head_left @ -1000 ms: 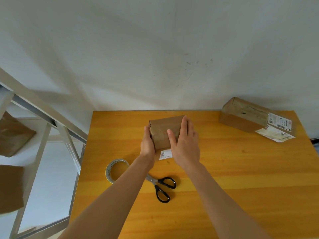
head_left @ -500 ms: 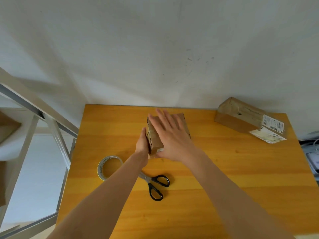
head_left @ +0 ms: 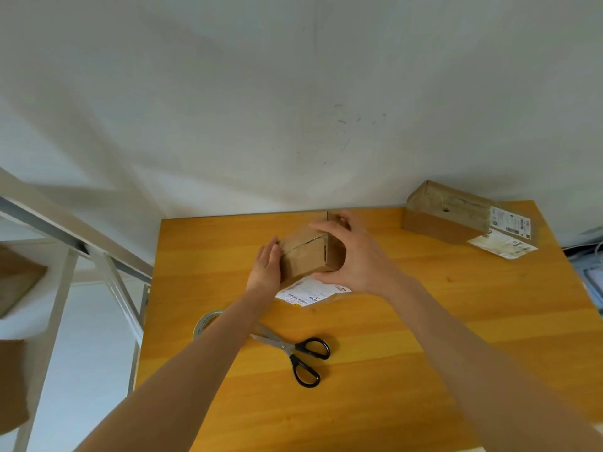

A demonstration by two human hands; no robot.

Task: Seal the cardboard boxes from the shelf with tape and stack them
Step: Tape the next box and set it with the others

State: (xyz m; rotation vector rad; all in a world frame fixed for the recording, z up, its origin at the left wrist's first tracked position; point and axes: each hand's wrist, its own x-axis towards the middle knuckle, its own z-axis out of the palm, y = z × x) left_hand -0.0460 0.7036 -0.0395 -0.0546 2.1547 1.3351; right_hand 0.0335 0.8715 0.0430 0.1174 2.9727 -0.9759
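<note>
Two hands on a box (head_left: 303,257) at frame centre.
Left hand (head_left: 266,267) presses flat; right hand (head_left: 357,257) grips its other end.

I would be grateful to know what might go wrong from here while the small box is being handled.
The box, held between the left hand and right hand, shows a seam with no visible tape; its flaps may open.
The label sticking out beneath it could crease or tear if the box is turned.
The tape roll lies partly under the left forearm, the scissors beside it; a lowered arm might knock them.
</note>
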